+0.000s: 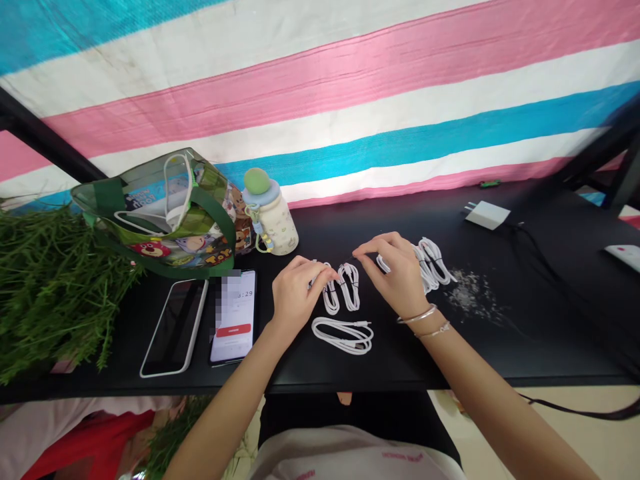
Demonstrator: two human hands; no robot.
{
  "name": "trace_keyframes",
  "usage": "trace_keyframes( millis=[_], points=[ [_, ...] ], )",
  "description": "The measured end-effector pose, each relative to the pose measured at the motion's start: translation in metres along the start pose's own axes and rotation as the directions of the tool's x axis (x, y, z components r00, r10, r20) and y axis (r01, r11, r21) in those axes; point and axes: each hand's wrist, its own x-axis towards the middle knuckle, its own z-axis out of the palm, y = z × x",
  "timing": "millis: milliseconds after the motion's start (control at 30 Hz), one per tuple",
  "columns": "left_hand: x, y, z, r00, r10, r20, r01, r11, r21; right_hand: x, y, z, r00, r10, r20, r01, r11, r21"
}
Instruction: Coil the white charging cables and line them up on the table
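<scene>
My left hand [299, 291] is closed in a pinch over two small coiled white cables, its fingertips pointing right. What it pinches is too small to make out. My right hand [396, 272] also pinches, and a thin black tie [349, 259] shows faintly at its fingertips. Below the hands, one coiled white cable [331, 298] and another white cable bundle [349, 288] lie side by side, each bound with black. Nearer my body is a loosely looped white cable [345, 335] without a visible tie. More white cable bundles [431, 265] lie just right of my right hand, partly hidden by it.
On the left are a green bag [165, 227], a cup [277, 223], a white-edged phone [175, 327], a lit phone [233, 320] and leafy greenery [55, 287]. A white plug adapter [487, 215], white crumbs [473, 293], black cords [555, 287] and a mouse [625, 255] are on the right.
</scene>
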Motion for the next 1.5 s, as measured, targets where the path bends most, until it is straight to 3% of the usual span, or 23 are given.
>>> trace_keyframes(
  millis=[367, 567, 667, 933, 1067, 1233, 1333, 1500],
  points=[
    [0.000, 0.000, 0.001, 0.984, 0.174, 0.040, -0.163, 0.966, -0.199, -0.001, 0.000, 0.002, 1.000, 0.007, 0.002, -0.007, 0.995, -0.099],
    [0.000, 0.003, 0.004, 0.972, 0.236, -0.009, -0.230, 0.940, -0.253, -0.002, -0.003, 0.004, 1.000, 0.026, 0.018, -0.025, 0.999, -0.027],
    [-0.001, 0.004, 0.005, 0.978, 0.209, -0.002, -0.201, 0.941, -0.272, -0.003, -0.003, 0.004, 0.998, 0.054, 0.024, -0.054, 0.998, 0.014],
    [-0.003, 0.002, -0.004, 0.991, 0.028, 0.130, 0.006, 0.968, -0.250, 0.002, 0.001, -0.005, 0.966, 0.175, 0.191, -0.227, 0.927, 0.299],
    [-0.008, -0.006, -0.010, 0.975, -0.002, 0.221, 0.054, 0.972, -0.230, 0.004, 0.001, -0.007, 0.938, 0.154, 0.312, -0.273, 0.882, 0.385],
    [-0.023, -0.012, -0.020, 0.956, 0.023, 0.292, 0.015, 0.992, -0.129, 0.003, -0.003, -0.006, 0.930, 0.078, 0.360, -0.242, 0.866, 0.438],
    [-0.036, -0.009, -0.024, 0.937, 0.074, 0.341, -0.068, 0.997, -0.030, 0.002, -0.006, -0.006, 0.930, 0.067, 0.362, -0.237, 0.861, 0.450],
    [-0.053, 0.000, -0.023, 0.870, 0.136, 0.473, -0.202, 0.975, 0.090, 0.001, -0.007, -0.005, 0.929, 0.081, 0.362, -0.248, 0.861, 0.444]
  ],
)
